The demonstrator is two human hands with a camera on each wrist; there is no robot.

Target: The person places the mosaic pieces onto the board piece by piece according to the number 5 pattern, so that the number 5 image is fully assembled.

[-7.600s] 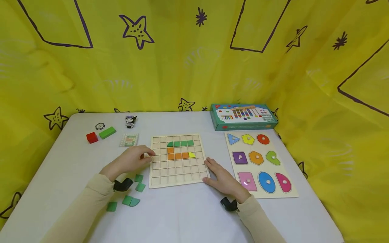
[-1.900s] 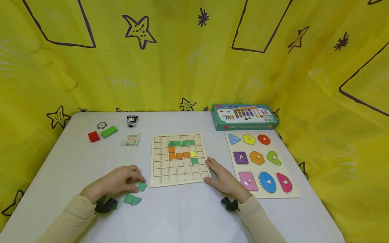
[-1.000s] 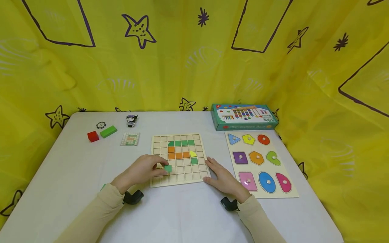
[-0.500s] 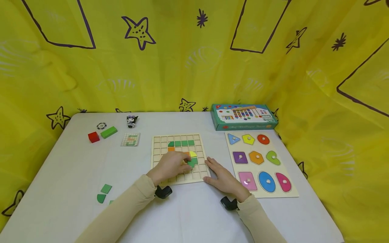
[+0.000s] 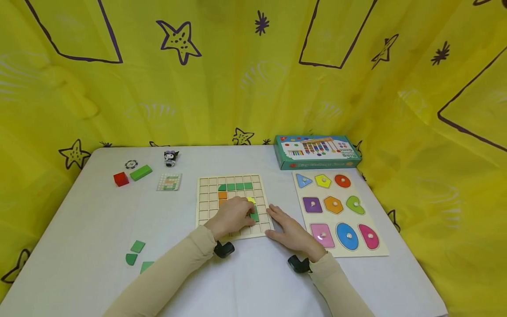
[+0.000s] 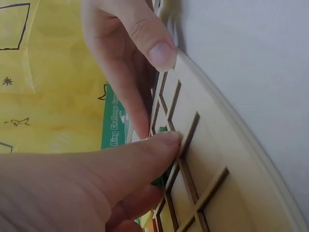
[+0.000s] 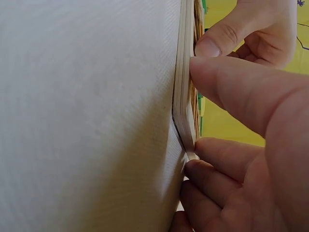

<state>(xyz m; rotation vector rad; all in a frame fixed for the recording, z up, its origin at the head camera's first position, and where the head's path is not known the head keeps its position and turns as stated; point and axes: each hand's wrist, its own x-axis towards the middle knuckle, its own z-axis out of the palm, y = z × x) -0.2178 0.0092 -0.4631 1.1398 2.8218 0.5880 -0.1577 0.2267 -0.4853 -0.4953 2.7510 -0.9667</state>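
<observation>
My left hand [image 5: 233,215] reaches over the wooden grid board [image 5: 258,229], thumb and fingers pinching a green square tile [image 5: 255,217] at a cell near the board's right side. Another green square lies just above it, below a yellow piece [image 5: 251,200]. Green tiles [image 5: 239,186] form a row at the top, with orange squares [image 5: 222,194] beneath. My left fingers hide part of the orange row. My right hand [image 5: 291,235] rests at the board's front right corner, its thumb [image 7: 210,77] on the edge and its fingers extended along the side.
Loose green tiles [image 5: 137,246] lie left of my forearm. Behind them are a pattern card [image 5: 169,182], a red block [image 5: 120,179], a green block [image 5: 141,172], a chip [image 5: 131,164] and a figurine [image 5: 170,158]. A shape-puzzle board [image 5: 322,193] and box [image 5: 317,152] stand right.
A green square was placed below the yellow piece. My left hand then took another green square from the table and carried it right to the board. My right hand stayed at the corner.
</observation>
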